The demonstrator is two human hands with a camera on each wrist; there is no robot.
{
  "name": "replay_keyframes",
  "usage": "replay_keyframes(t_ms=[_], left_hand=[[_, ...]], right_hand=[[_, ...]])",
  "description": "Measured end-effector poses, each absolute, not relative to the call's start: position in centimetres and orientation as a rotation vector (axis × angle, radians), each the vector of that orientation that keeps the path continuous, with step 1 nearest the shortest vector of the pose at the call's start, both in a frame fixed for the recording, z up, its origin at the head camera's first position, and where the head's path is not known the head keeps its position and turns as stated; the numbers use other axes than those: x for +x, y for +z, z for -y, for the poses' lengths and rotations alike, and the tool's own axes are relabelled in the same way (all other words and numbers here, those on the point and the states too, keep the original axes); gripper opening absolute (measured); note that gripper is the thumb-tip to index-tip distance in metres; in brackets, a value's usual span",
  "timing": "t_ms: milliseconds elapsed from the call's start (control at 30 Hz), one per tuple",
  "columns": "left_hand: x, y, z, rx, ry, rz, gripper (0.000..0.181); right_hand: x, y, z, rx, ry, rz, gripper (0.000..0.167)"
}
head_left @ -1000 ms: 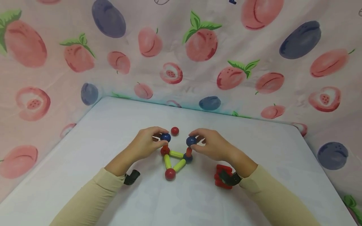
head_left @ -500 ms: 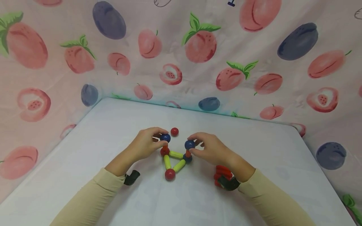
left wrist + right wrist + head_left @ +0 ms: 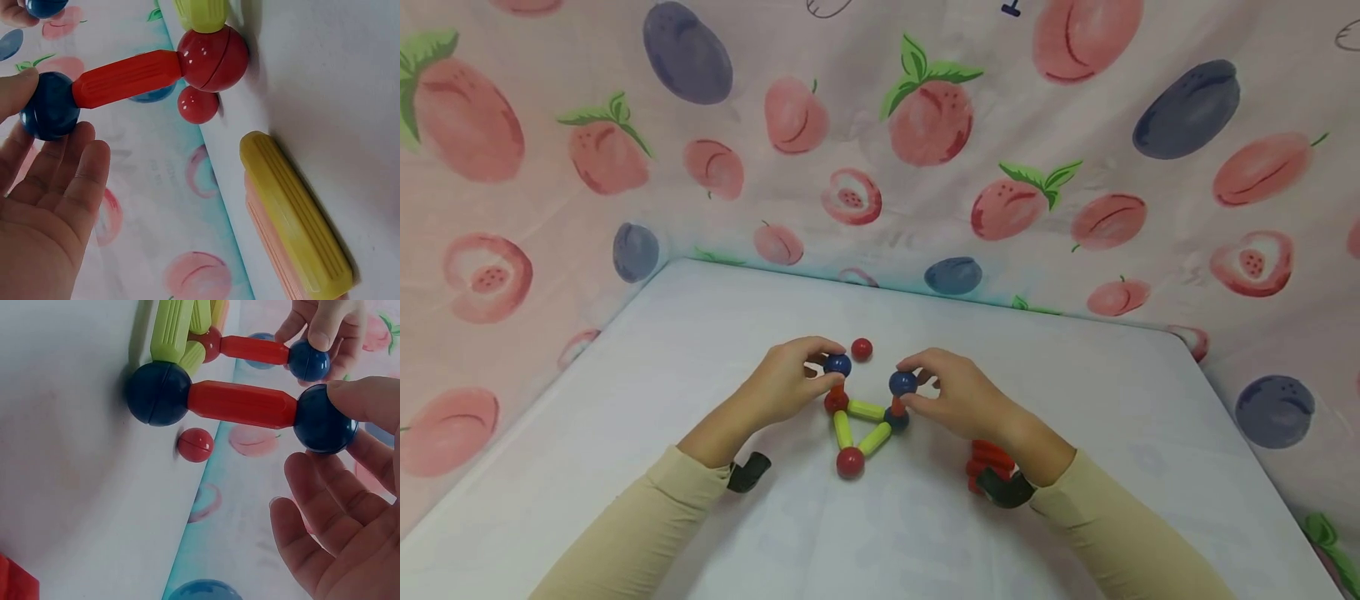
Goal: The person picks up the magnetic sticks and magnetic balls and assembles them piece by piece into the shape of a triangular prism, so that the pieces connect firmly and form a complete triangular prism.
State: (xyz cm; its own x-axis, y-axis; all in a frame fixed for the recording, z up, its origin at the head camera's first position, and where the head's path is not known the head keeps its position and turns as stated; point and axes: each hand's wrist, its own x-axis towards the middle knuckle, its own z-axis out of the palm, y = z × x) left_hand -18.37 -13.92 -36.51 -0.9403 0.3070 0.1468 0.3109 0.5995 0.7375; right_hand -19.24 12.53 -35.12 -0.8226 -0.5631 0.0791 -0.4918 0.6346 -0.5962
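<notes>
On the table lies a triangle of yellow-green rods (image 3: 874, 439) joined by two red balls and a dark blue one. My left hand (image 3: 790, 379) pinches a blue ball (image 3: 51, 106) atop a red rod (image 3: 128, 78), which stands on a red corner ball (image 3: 213, 58). My right hand (image 3: 958, 392) pinches another blue ball (image 3: 325, 419) on a second red rod (image 3: 242, 404), standing on the dark blue corner ball (image 3: 159, 394). Both red rods are upright and touch the balls at each end. The front red ball (image 3: 850, 462) is untouched.
A loose red ball (image 3: 862, 349) lies just behind the triangle. Red rods (image 3: 988, 462) lie near my right wrist, partly hidden by a black wrist strap. In the left wrist view, a yellow rod (image 3: 297, 215) lies beside a pinkish one. Fruit-printed cloth (image 3: 850, 108) stands behind the table.
My right hand has moved slightly left and down with its blue ball, and the red rod under it stands straighter above the dark blue corner. My left hand has stayed in place.
</notes>
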Motion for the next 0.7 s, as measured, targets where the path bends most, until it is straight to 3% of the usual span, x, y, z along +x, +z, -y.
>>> replay_keyframes(t_ms=[700], left_hand=[[-17.1,-36.4,14.2,-0.548,-1.413,2.894,0.034]], right_hand=[[-21.0,-35.0,-11.8,-0.811,-0.869,-2.763,0.046]])
